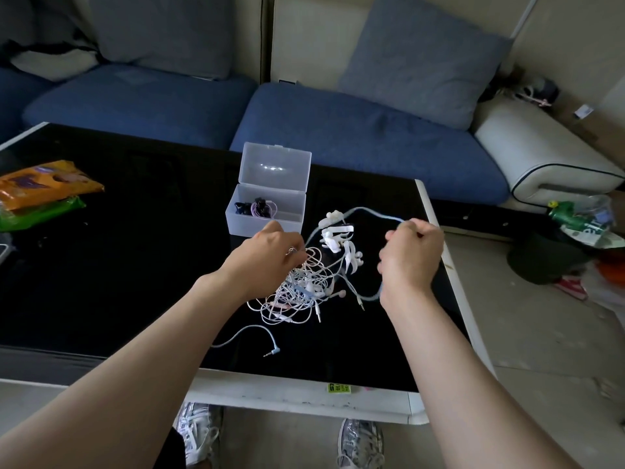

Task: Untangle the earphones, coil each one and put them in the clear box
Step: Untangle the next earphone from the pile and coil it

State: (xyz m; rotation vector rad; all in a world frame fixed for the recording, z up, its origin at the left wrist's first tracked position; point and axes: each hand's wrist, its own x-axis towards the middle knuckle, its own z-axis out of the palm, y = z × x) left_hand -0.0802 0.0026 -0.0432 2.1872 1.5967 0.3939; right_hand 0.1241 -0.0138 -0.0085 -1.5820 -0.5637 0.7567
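One clear plastic box (270, 225), hinged lid up, holding two coiled sets (259, 208), purple and dark. Just before it on the glossy black table (135, 265), one knotted heap of thin white earphones (304, 289). Left hand (267, 255) curled, pinching white strands atop the heap; right hand (411, 255) clenched round one pale blue cable (372, 211).

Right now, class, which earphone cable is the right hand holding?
The thick pale blue cable, arching from the white earpieces into the right hand. The thin white cords are a separate tangle, which the left hand pinches.
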